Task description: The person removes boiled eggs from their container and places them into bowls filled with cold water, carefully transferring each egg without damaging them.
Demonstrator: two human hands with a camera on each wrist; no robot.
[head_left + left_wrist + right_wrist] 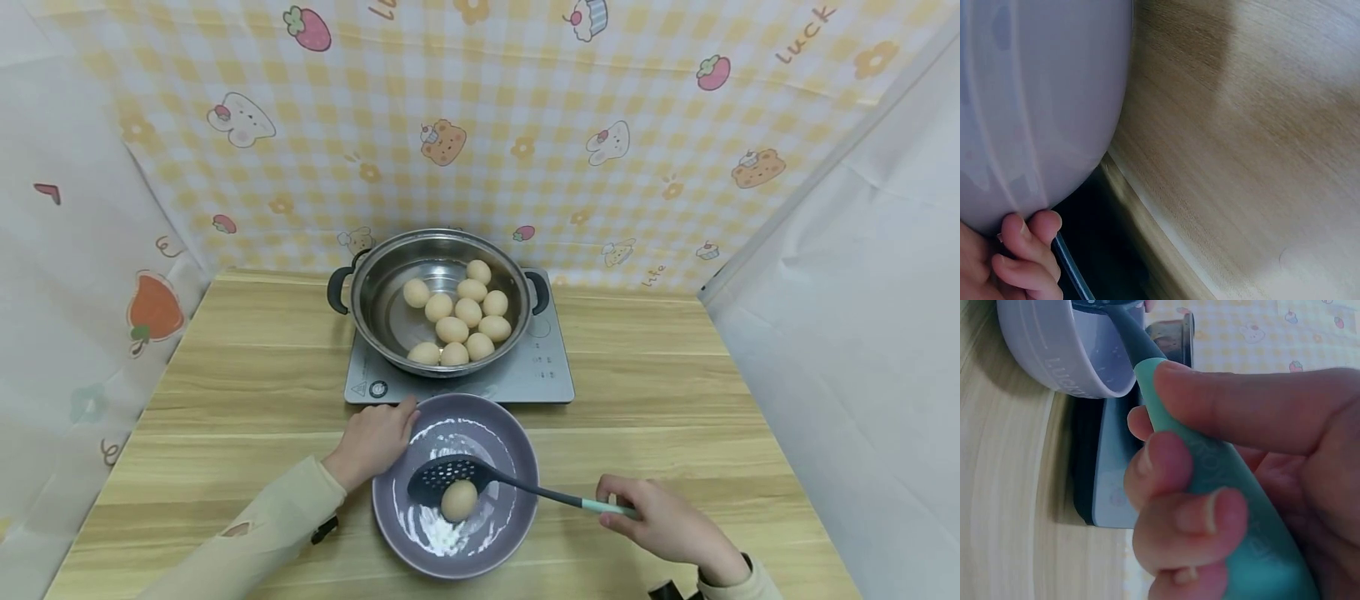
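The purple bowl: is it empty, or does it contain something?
Not empty: the head view shows one egg inside the purple bowl, at the head of the skimmer.

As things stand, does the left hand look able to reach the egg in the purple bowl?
Probably yes, after letting go: the left hand holds the purple bowl by its rim, and nothing covers the egg, though the perforated skimmer crowds one side.

The bench point(637, 400) has a pale yellow-brown wood-grain top, with streaks running from side to side. Directly on it, towards the back, lies a flat grey cooktop point(525, 382) with printed markings; just in front of that, nearer the person, stands a round, glossy purple bowl point(517, 525).
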